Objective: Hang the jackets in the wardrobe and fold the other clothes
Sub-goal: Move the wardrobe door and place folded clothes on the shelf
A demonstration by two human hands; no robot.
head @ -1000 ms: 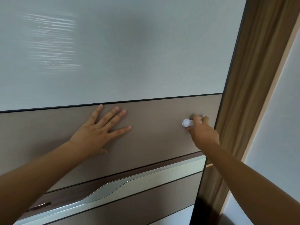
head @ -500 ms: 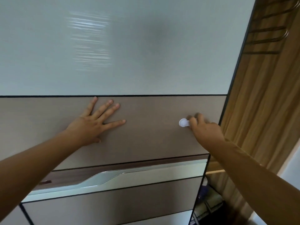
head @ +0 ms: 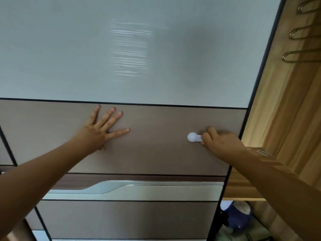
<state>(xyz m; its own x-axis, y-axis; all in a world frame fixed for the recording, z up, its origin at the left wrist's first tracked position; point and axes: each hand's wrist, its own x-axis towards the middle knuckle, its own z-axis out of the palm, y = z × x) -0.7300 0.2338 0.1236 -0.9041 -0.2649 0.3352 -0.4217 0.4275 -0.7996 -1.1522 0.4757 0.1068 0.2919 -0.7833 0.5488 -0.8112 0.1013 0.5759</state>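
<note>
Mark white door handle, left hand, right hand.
white door handle [head: 192, 137]: head view, its round end.
left hand [head: 97, 134]: head view, back of the hand.
right hand [head: 221, 141]: head view, back of the hand.

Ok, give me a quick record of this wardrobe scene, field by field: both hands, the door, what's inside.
left hand: flat on the brown panel, fingers spread
right hand: grips the white handle near the panel's right edge
wardrobe door: interior shows past its right edge
inside: metal hooks up high, wooden shelf, dark blue cloth under it
</note>
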